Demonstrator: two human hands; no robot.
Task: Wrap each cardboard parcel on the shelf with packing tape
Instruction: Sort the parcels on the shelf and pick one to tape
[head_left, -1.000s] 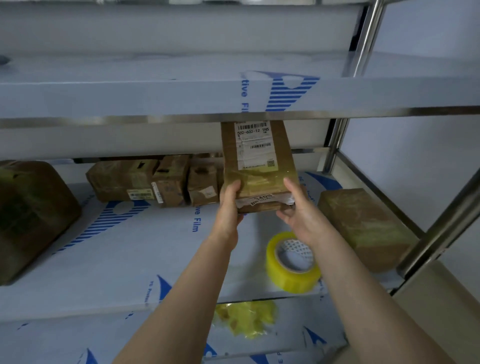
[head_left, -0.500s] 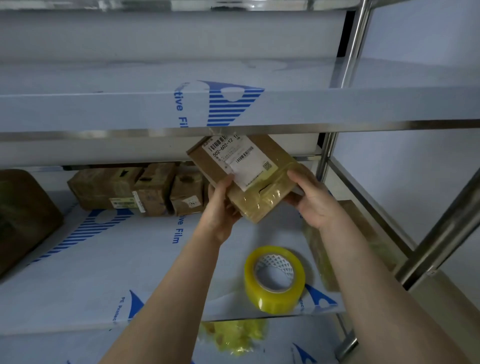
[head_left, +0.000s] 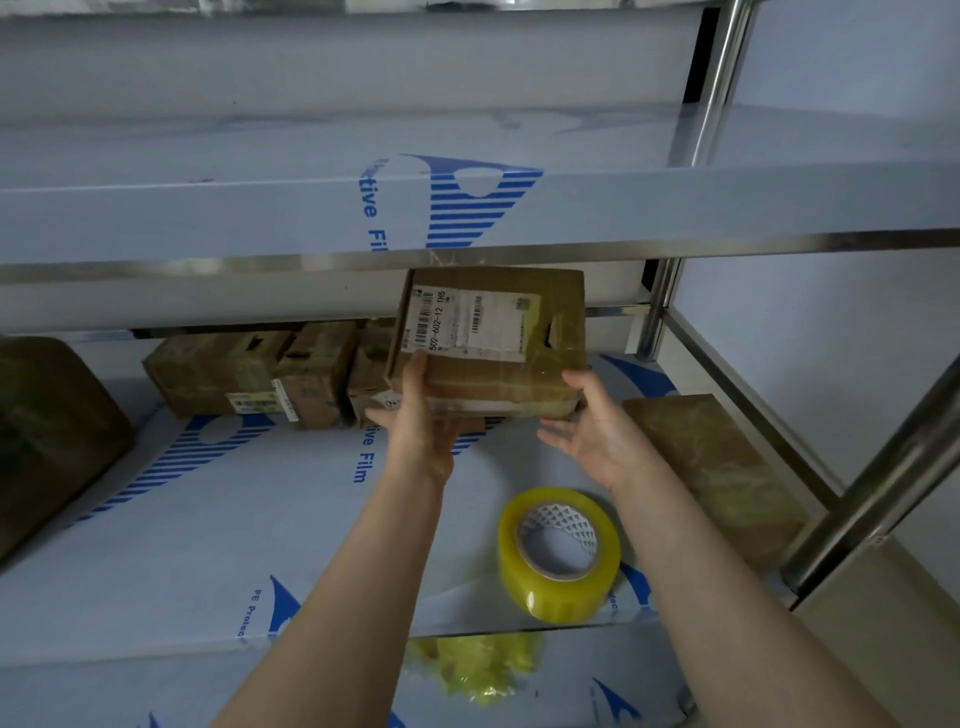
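Note:
A brown cardboard parcel (head_left: 498, 369) with a white shipping label is held in the air above the middle shelf (head_left: 208, 519), just under the upper shelf's edge. My left hand (head_left: 415, 421) grips its near left corner, thumb on the top face and fingers underneath. My right hand (head_left: 587, 431) is at the near right corner with its fingers spread and relaxed below the box; only the thumb touches the edge. A yellow roll of packing tape (head_left: 558, 553) stands near the front edge of the shelf, below my right wrist.
Small taped parcels (head_left: 218, 374) line the back of the shelf. A flat parcel (head_left: 711, 467) lies at the right, a large dark one (head_left: 47, 431) at the left. Crumpled yellow tape (head_left: 478, 665) lies on the shelf below. A steel post (head_left: 883, 483) stands front right.
The parcel has been turned so its label now reads sideways and its long side faces me. My right hand has loosened from its side and slid to the near right corner.

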